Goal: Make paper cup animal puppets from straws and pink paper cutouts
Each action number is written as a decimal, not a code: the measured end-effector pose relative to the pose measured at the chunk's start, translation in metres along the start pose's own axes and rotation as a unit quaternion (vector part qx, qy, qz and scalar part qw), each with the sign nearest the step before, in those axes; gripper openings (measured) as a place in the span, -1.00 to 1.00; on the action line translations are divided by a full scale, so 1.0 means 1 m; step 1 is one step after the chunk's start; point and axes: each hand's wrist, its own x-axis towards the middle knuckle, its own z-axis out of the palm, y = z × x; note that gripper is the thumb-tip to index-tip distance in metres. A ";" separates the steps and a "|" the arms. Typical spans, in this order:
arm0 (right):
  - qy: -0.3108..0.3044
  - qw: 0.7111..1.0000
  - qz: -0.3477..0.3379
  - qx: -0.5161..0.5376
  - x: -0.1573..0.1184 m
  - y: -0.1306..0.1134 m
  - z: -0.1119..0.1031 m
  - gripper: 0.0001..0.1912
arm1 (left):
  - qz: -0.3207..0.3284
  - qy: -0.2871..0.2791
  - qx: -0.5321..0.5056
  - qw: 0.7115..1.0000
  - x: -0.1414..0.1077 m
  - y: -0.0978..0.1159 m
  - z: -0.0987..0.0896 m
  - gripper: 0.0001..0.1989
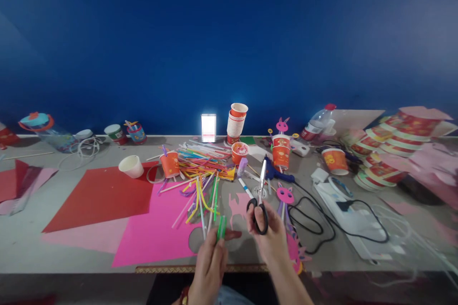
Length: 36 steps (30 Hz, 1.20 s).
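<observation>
Near the table's front edge, my left hand (212, 256) pinches short green straw pieces (221, 228) that point away from me. My right hand (270, 232) grips a pair of scissors (264, 176) by its black handles, the blades upward and looking closed. Just beyond the scissors lie a white and blue marker (245, 187) and a pink paper cut-out (239, 206). Loose yellow, green and white straws (200, 200) are spread beyond my left hand. A pink sheet (157, 238) with a round hole lies to the left.
A straw pile (203, 162), a cup stack (235, 126) and a lit phone (209, 127) stand along the back. On the right are a blue glue gun (275, 171), its looping black cable (322, 221), a power strip (348, 226) and decorated cups (404, 138). Red paper (103, 195) lies left.
</observation>
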 end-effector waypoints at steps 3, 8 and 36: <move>-0.056 0.971 -0.016 -0.233 0.012 -0.009 -0.015 -0.65 | 0.074 0.021 0.026 0.997 0.006 0.028 0.000 -0.66; -0.011 0.832 -0.090 -0.547 0.012 0.016 -0.022 -0.84 | 0.042 -0.044 0.048 0.997 0.027 0.049 -0.010 -0.68; -0.172 0.966 -0.082 -0.177 0.007 0.000 0.014 -0.77 | 0.056 -0.003 0.150 0.987 0.024 0.030 -0.015 -0.65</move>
